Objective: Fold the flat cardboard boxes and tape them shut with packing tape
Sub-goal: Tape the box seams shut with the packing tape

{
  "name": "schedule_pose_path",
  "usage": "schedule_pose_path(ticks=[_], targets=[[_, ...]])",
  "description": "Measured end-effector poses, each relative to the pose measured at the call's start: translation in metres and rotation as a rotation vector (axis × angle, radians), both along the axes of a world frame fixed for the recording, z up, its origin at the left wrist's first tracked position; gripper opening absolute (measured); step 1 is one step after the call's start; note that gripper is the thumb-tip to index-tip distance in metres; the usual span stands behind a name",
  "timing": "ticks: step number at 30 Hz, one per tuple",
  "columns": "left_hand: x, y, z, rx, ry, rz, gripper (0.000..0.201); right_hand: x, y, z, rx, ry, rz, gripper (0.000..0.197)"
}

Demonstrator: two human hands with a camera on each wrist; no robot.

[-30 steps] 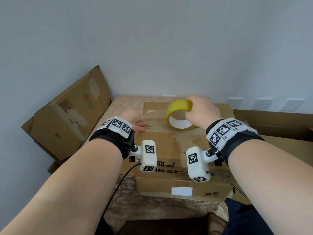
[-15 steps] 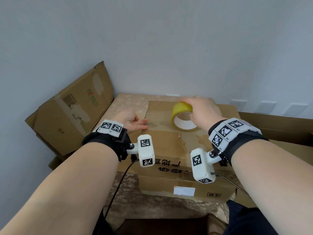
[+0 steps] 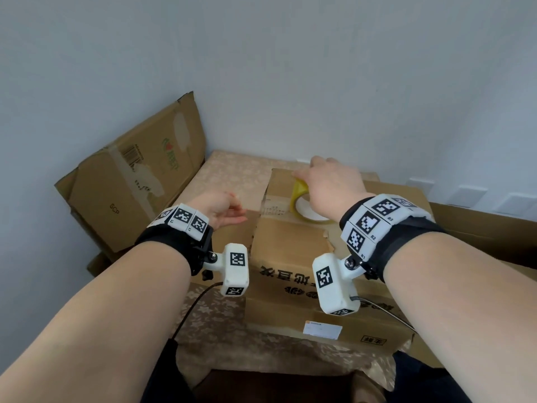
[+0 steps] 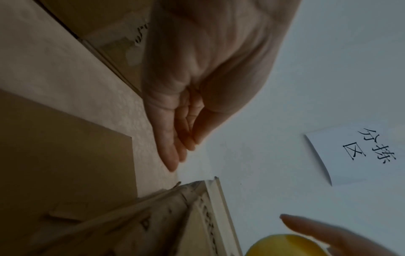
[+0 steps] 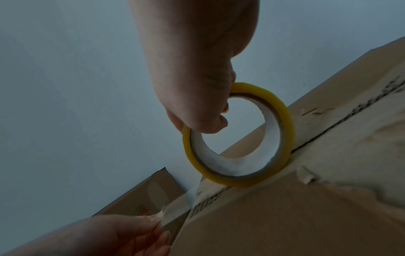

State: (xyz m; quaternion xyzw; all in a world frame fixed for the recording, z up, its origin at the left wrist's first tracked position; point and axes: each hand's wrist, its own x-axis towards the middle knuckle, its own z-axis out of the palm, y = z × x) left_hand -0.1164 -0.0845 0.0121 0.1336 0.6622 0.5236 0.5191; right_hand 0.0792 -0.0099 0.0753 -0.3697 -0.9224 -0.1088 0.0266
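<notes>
I see the wall (image 3: pixel 290 68) rising behind everything, pale and bare but for a paper note (image 4: pixel 342 155) with handwritten characters, caught in the left wrist view. Below it is the table (image 3: pixel 232 173) under a patterned cloth, and on the table sits the box (image 3: pixel 290 251), my landmark here: brown cardboard, printed characters and a white label on its near side, its top flaps closed with a seam running left to right. A flat box (image 3: pixel 136 181) leans against the wall to the left of the box, and more cardboard (image 3: pixel 479 228) lies to its right. My right hand (image 3: pixel 331 184) is over the far part of the box top, fingers and thumb curled round the tape roll (image 3: pixel 302 205), a yellow ring standing on edge with its lower rim touching the box along the seam. From the roll a clear strip (image 5: pixel 188 199) runs leftward along the seam and off the box's left edge. My left hand (image 3: pixel 223 210) hangs just off that left edge; in the right wrist view its fingertips (image 5: pixel 153 220) pinch the strip's free end, the other fingers only lightly bent.
</notes>
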Motion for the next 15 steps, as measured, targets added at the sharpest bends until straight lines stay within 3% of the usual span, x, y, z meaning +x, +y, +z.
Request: schedule_pose_path(ticks=[7, 15], targets=[[-0.020, -0.007, -0.012, 0.048, 0.074, 0.060, 0.032, -0.026, -0.011, 0.000, 0.013, 0.056, 0.037, 0.051], [-0.023, -0.004, -0.022, 0.014, 0.312, -0.103, 0.032, -0.048, -0.019, 0.004, 0.040, -0.026, 0.052, 0.042]])
